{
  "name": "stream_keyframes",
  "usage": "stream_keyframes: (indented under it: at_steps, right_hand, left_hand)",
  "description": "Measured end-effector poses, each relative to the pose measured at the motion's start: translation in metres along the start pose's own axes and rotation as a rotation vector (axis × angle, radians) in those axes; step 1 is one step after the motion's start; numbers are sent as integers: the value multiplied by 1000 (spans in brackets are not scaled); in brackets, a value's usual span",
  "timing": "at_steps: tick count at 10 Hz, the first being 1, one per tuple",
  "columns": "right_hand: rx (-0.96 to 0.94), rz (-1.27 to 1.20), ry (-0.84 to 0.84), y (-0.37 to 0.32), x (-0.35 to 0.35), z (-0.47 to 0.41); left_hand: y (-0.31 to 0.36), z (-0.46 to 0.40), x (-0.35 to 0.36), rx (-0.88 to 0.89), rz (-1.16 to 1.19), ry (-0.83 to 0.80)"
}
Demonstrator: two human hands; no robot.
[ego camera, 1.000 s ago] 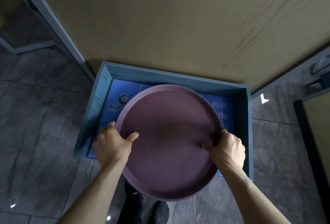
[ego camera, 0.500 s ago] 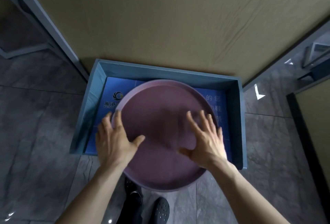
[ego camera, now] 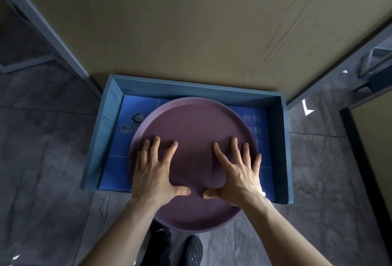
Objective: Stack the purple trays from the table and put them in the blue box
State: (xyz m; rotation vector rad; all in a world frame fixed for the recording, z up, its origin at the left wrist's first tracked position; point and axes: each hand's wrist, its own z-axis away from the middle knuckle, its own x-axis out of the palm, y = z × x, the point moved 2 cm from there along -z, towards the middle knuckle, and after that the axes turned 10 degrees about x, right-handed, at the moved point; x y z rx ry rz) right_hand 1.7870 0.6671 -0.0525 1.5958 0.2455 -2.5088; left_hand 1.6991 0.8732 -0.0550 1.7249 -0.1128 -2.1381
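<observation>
A round purple tray [ego camera: 194, 130] lies over the blue box [ego camera: 106, 130] on the floor, its near edge jutting out past the box's front wall. A second rim line shows at its far edge, so it looks like stacked trays. My left hand [ego camera: 153, 172] rests flat on the tray's left part, fingers spread. My right hand [ego camera: 235, 174] lies flat on the right part, fingers spread too. Neither hand grips anything.
A wooden table top [ego camera: 191, 21] fills the upper view, its edge right above the box's back wall. Grey metal table legs [ego camera: 53, 32] run down at the left and right. Dark tiled floor [ego camera: 42, 159] surrounds the box. My black shoes [ego camera: 191, 251] stand below the tray.
Both hands let go of the tray's rim and moved onto its surface with fingers spread. The tray sank lower toward the box and shifted a little away from me.
</observation>
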Motion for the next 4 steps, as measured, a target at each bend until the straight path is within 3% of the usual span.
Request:
stream_keyframes:
  at_steps: [3,4]
  right_hand:
    - [5,17,-124,-5,-36,7]
    - [42,-109,-137,0,-62,17]
  left_hand:
    - [9,-3,-38,15,-62,-162]
    - [12,0,-66,45,-92,-101]
